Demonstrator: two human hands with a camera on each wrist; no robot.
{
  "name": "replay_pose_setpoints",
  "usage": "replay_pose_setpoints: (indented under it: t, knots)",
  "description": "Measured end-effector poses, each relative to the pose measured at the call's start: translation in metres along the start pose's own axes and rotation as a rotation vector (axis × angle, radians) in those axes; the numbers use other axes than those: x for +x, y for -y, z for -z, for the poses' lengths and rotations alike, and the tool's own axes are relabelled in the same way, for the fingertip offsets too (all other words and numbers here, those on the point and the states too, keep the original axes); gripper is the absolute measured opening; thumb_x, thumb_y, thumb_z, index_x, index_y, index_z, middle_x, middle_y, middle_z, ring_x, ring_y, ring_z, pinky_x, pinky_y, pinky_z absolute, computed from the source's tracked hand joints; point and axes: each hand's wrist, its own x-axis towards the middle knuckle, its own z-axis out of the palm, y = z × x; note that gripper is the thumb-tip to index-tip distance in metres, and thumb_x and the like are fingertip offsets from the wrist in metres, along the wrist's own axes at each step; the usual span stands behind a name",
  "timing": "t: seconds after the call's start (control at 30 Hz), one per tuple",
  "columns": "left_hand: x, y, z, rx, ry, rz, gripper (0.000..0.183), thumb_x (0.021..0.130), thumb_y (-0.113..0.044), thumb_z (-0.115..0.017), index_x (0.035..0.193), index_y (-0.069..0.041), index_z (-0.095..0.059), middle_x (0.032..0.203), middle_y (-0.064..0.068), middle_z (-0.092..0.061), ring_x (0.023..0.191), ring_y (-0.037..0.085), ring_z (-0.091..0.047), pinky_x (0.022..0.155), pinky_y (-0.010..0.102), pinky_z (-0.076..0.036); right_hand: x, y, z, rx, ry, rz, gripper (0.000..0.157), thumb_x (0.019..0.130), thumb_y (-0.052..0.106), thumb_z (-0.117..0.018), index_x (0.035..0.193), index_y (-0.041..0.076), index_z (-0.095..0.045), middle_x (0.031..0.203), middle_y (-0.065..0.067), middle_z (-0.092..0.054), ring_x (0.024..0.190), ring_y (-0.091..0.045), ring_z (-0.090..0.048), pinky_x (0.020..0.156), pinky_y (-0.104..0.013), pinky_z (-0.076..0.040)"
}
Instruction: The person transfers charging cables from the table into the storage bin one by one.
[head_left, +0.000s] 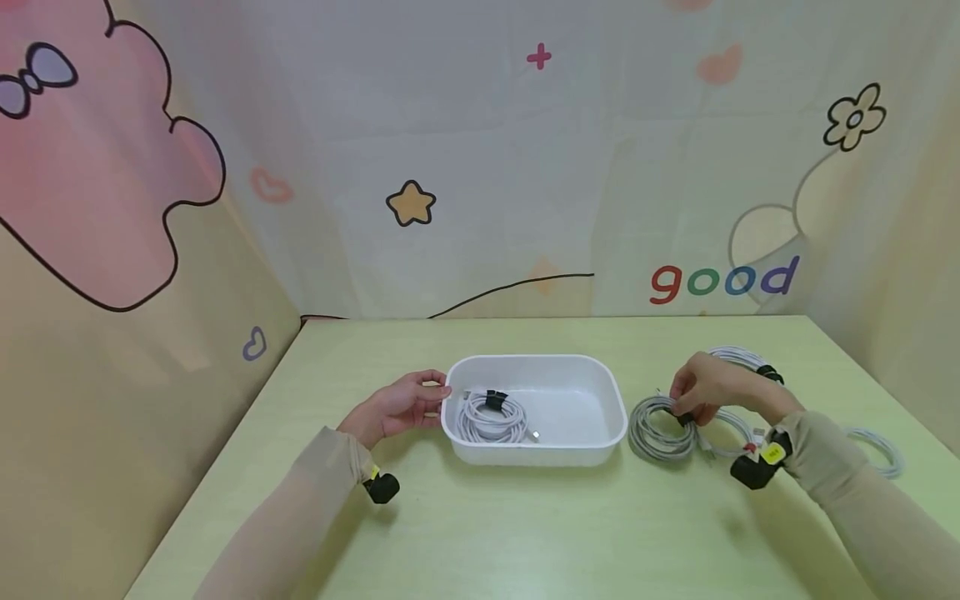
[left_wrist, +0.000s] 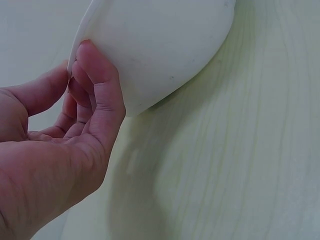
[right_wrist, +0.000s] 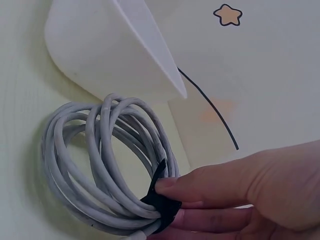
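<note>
My left hand (head_left: pixel 408 404) pinches the left rim of a white plastic bin (head_left: pixel 555 454), thumb and fingers on either side of the edge in the left wrist view. Inside the bin, at its left, lies a coiled white cable (head_left: pixel 491 421) bound with a black strap. To the right of the bin, my right hand (head_left: pixel 708 387) grips a coiled grey cable (right_wrist: pixel 107 165) by its black hook-and-loop strap (right_wrist: pixel 162 200). That coil stands tilted beside the bin's right wall, as the right wrist view shows.
Behind my right hand lies another white coil (head_left: pixel 738 357) with a black strap. Under the right wrist is a white cable (head_left: pixel 727 442) with a red tie. A further pale coil (head_left: pixel 885 454) lies at the table's right. A printed curtain (head_left: pixel 480 167) backs the table (head_left: pixel 480 533).
</note>
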Motion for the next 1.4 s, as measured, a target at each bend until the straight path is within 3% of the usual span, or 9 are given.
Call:
replay_pose_setpoints:
  t: [0.4, 0.73, 1.4]
  knots:
    - [0.002, 0.000, 0.002, -0.007, 0.000, 0.012, 0.012, 0.099, -0.006, -0.050, 0.110, -0.008, -0.045, 0.087, 0.001, -0.060, 0.073, 0.010, -0.061, 0.068, 0.027, -0.056, -0.003, 0.008, 0.029, 0.009, -0.049, 0.001, 0.022, 0.087, 0.012, -0.068, 0.099, -0.005, -0.066, 0.082, -0.005, -0.069, 0.071, -0.017, -0.065, 0.070, -0.034, -0.060]
    - [0.001, -0.002, 0.002, 0.005, 0.001, 0.009, 0.015, 0.099, -0.006, -0.050, 0.112, -0.007, -0.043, 0.088, 0.001, -0.059, 0.074, 0.011, -0.060, 0.069, 0.027, -0.056, 0.000, 0.031, 0.044, 0.016, -0.072, 0.003, 0.022, 0.088, 0.013, -0.067, 0.101, -0.005, -0.065, 0.083, -0.005, -0.070, 0.072, -0.017, -0.066, 0.071, -0.032, -0.059]
    - [0.002, 0.000, 0.001, 0.001, 0.001, 0.008, 0.013, 0.099, -0.005, -0.049, 0.110, -0.008, -0.044, 0.090, 0.001, -0.059, 0.073, 0.010, -0.060, 0.068, 0.026, -0.056, 0.030, 0.083, 0.023, 0.026, -0.039, 0.053, 0.019, 0.087, 0.009, -0.068, 0.100, -0.005, -0.064, 0.081, -0.005, -0.069, 0.069, -0.016, -0.067, 0.071, -0.033, -0.060]
